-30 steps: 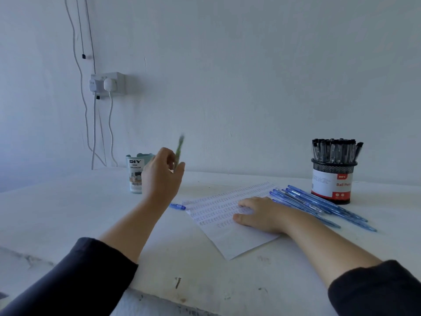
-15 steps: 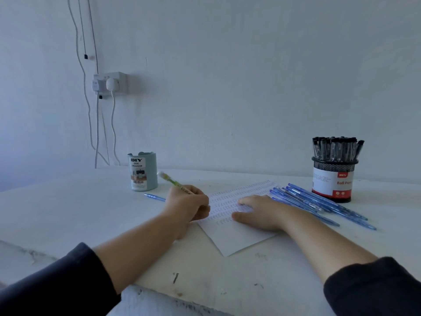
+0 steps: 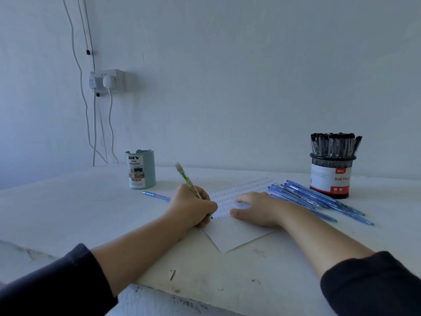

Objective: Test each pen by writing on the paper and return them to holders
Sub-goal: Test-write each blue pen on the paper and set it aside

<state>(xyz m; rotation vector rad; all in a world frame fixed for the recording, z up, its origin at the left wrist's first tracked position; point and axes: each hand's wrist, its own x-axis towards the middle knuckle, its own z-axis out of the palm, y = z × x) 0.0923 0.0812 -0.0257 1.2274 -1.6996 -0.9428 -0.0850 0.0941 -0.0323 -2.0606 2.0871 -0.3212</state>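
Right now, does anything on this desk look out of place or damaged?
One blue pen lies alone beside the teal holder, apart from the blue pen pile right of the paper. The table front edge is chipped and stained. Nothing is spilled.

The tabletop (image 3: pixel 68 213) looks matt and scuffed at its near edge. The paper (image 3: pixel 237 236) is smooth; the right-hand holder (image 3: pixel 331 159) seems black wire mesh.

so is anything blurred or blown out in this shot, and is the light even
Head view: sharp throughout, with the green pen in the left hand crisp; light is dim, bluish and soft, with no glare on the paper; wide-angle bending shows in the wall cables.
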